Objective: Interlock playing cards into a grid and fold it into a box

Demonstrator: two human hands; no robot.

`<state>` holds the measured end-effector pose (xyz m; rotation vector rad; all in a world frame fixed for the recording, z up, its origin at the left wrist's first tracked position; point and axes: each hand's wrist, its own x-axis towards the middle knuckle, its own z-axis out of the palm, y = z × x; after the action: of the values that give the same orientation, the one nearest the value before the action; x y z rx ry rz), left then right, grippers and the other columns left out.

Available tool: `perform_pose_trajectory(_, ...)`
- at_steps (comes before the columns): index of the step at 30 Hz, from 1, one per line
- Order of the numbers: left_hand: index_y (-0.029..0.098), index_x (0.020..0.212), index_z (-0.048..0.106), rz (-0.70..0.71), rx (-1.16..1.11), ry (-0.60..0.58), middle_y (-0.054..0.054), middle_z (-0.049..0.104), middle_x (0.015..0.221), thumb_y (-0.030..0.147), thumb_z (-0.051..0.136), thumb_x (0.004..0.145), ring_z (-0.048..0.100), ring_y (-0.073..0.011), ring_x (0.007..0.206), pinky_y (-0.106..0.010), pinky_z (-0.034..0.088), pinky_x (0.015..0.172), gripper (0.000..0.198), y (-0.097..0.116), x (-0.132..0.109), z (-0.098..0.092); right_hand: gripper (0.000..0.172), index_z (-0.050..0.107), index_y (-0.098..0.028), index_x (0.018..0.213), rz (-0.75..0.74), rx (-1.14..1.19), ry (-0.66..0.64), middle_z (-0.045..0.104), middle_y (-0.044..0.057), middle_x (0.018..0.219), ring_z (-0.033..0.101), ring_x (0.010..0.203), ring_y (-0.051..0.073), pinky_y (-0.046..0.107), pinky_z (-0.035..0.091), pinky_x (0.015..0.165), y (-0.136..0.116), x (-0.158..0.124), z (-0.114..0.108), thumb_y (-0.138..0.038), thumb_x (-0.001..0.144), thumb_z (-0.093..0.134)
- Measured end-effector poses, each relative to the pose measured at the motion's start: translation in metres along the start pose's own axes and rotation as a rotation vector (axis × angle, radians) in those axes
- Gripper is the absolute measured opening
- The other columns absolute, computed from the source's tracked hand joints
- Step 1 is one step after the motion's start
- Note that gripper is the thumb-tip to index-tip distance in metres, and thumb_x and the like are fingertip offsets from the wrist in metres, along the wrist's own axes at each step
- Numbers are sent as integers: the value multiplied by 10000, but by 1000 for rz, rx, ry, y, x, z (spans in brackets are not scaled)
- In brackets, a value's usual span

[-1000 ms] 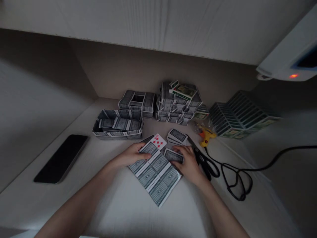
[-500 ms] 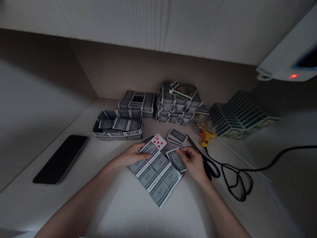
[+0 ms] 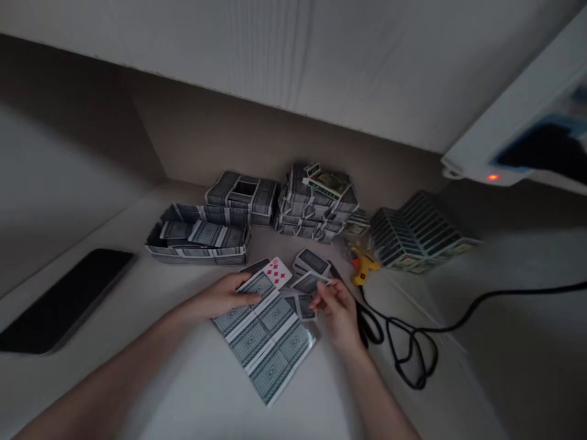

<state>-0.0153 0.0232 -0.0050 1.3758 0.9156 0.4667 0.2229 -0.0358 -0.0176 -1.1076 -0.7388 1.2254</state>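
A flat panel of joined playing cards [image 3: 270, 345], patterned backs up, rests tilted in my left hand [image 3: 227, 296], whose thumb presses on top of it. A face-up diamond card [image 3: 276, 273] sticks out at the panel's upper corner. My right hand [image 3: 338, 308] is closed in a pinch at the edge of a playing card [image 3: 306, 282], just right of the panel. Another card [image 3: 305, 307] lies below it, partly hidden by my fingers. Behind them is a small pile of loose cards [image 3: 313, 261].
A card-built open box [image 3: 197, 252] holds cards at the left; more card-built boxes [image 3: 243, 195] stand behind. A yellow glue gun [image 3: 364, 267], black cable [image 3: 413, 360] and dark scissors handles [image 3: 371, 324] lie right. A phone [image 3: 68, 299] lies left. A shelf [image 3: 275, 61] overhangs; a power strip [image 3: 486, 159] hangs right.
The view has shifted, so most things appear further left and lower. My right hand has moved slightly away from the panel's edge, and the card at its fingers is tilted differently.
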Motion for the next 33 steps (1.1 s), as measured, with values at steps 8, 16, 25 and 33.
perform_pose_trajectory(8, 161, 941, 640, -5, -59, -10, -18, 677, 841, 391, 689, 636, 605, -198, 744, -255, 464, 644, 385, 7, -1, 4, 409, 461, -211, 765, -63, -15, -42, 526, -68, 623, 471, 530, 87, 207, 357, 510, 19, 6, 3, -237, 523, 790)
perform_pose_trajectory(16, 162, 892, 664, -27, -68, 38, -13, 683, 798, 358, 706, 611, 612, -200, 709, -239, 460, 593, 346, 10, 3, 7, 304, 445, -228, 774, -3, 233, -24, 495, -59, 638, 495, 554, 99, 229, 378, 522, 8, 2, 7, -251, 597, 691)
perform_pose_trajectory(25, 193, 1071, 605, -2, -250, -8, -27, 673, 956, 259, 701, 640, 614, -198, 844, -267, 471, 710, 447, 4, -1, -2, 445, 432, -251, 968, 29, -11, 49, 613, -31, 766, 459, 441, 69, 197, 355, 414, 14, 6, 5, -272, 622, 712)
perform_pose_trajectory(33, 192, 1151, 563, 40, -303, -28, -48, 656, 1053, 222, 708, 653, 603, -194, 910, -282, 451, 779, 519, 5, -1, -4, 306, 571, -180, 830, 60, -17, 45, 599, -28, 664, 334, 393, 27, 175, 223, 361, 7, 7, 6, -341, 622, 728)
